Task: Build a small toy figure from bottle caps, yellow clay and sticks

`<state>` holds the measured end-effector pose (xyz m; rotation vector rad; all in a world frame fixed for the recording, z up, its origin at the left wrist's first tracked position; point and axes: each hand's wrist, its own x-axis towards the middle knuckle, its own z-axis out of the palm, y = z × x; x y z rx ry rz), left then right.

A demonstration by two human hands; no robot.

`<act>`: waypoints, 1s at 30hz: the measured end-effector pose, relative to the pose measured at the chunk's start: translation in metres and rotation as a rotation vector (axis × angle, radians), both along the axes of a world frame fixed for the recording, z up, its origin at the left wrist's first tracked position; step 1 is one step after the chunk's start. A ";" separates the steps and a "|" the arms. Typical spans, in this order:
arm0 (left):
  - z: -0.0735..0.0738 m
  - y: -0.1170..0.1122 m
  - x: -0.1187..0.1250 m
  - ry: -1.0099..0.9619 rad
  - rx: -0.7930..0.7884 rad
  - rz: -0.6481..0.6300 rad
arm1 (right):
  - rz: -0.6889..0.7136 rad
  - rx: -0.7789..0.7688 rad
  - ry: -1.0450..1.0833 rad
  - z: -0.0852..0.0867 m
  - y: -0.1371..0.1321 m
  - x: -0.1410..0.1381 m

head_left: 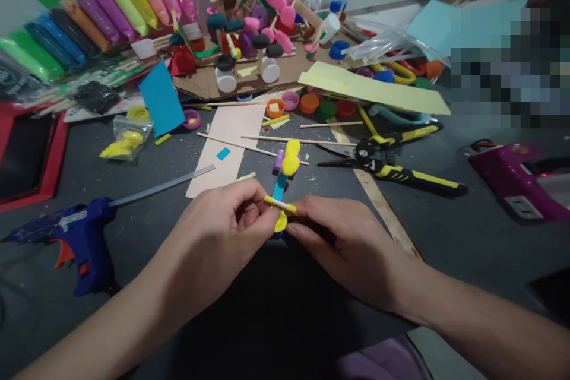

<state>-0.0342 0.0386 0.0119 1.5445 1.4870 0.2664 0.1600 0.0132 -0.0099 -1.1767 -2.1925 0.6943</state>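
Observation:
A small craft model (279,188) made of a blue strip with yellow clay pieces is between my hands near the table's front. Two yellow clay discs and a purple piece (279,160) are at its far end, and a round yellow piece with something dark blue under it is at its near end. A short pale stick with yellow ends (279,203) lies across it. My left hand (222,225) is closed, thumb and fingers pinching the model's left side. My right hand (351,243) is closed at its right side, fingertips touching the stick's end and the yellow piece.
A blue glue gun (91,237) with a long glue stick lies at left. Yellow-black pliers (383,163) rest open at right, near a purple device (521,181). Thin wooden sticks (258,148), bottle caps (309,103), paper strips and bagged clay (129,136) spread behind.

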 end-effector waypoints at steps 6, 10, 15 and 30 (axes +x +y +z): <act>0.003 0.002 0.002 0.076 0.050 -0.011 | 0.011 0.023 -0.033 -0.001 -0.001 0.000; 0.003 0.002 0.002 0.104 0.095 -0.033 | 0.000 0.032 -0.053 -0.002 0.000 -0.001; 0.001 0.002 0.001 -0.022 0.050 -0.017 | -0.021 0.025 -0.041 -0.002 0.002 -0.002; -0.003 0.000 0.002 -0.112 0.017 0.092 | -0.080 -0.108 0.039 0.000 0.004 -0.004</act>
